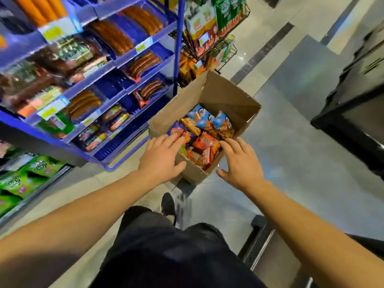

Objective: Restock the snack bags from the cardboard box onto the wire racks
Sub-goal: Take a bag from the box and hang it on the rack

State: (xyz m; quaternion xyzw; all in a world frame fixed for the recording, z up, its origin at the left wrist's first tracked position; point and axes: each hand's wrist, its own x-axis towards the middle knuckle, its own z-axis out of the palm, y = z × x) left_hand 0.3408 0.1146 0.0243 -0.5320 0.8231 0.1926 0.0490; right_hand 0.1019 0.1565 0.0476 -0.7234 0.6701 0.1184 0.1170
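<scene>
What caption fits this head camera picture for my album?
Both open hands, left and right, reach into a cardboard box of snack bags.

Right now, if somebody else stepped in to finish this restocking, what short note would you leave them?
Left hand: open, reaching over the near rim of the brown cardboard box, no grip on anything.
Right hand: open, at the box's near right edge, holding nothing.
The box stands on the floor, holding blue and orange snack bags.
The black wire racks beyond it already carry some bags.
Left to do: lift bags out and put them on the racks.
</scene>
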